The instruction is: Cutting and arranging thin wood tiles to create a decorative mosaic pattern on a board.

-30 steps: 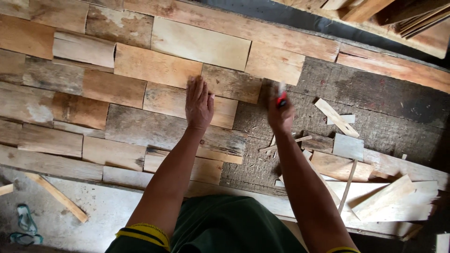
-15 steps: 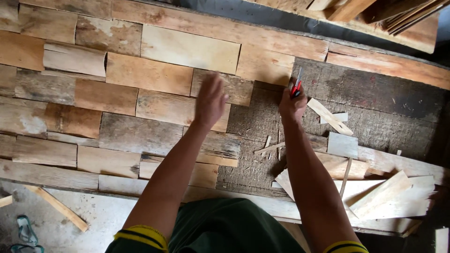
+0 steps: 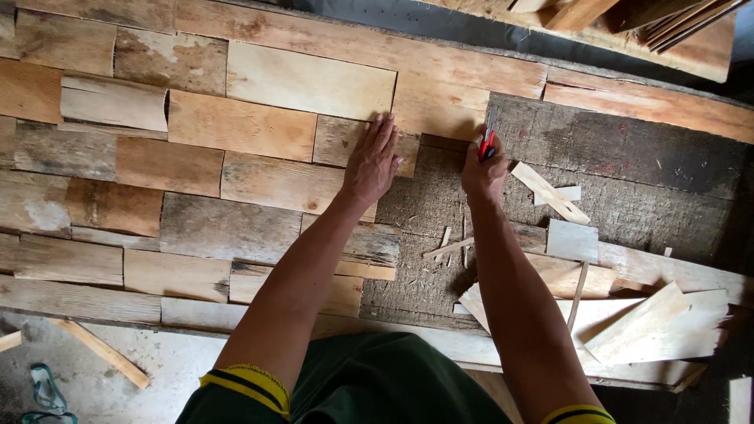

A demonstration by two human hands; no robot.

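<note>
Left hand: the left hand (image 3: pixel 372 162) lies flat, fingers spread and open, pressing on a short grey wood piece (image 3: pixel 345 141) in the patchwork of boards.
Right hand: the right hand (image 3: pixel 484 169) is closed around a red-handled tool (image 3: pixel 488 144), fingers wrapped tight on the grip; it looks like a knife or marker, too small to tell which.
Where the wood piece lies: on the worktop (image 3: pixel 628 157), at the right end of its row, its free end meeting the bare dark backing.
Long axis: the wood piece runs left to right, in line with the other boards in its row.
Which hand is nearer: the left hand is on it; the right hand sits just beside its right end, a little apart.
Tool direction: the red-handled tool points up and away from the person, tip near the lower edge of the pale board (image 3: pixel 440 106) above.
Direction from hands: the piece's open end faces right, toward the tool hand.
Nearby: loose offcuts (image 3: pixel 550 192) lie to the right on the backing, well clear of both hands.
</note>
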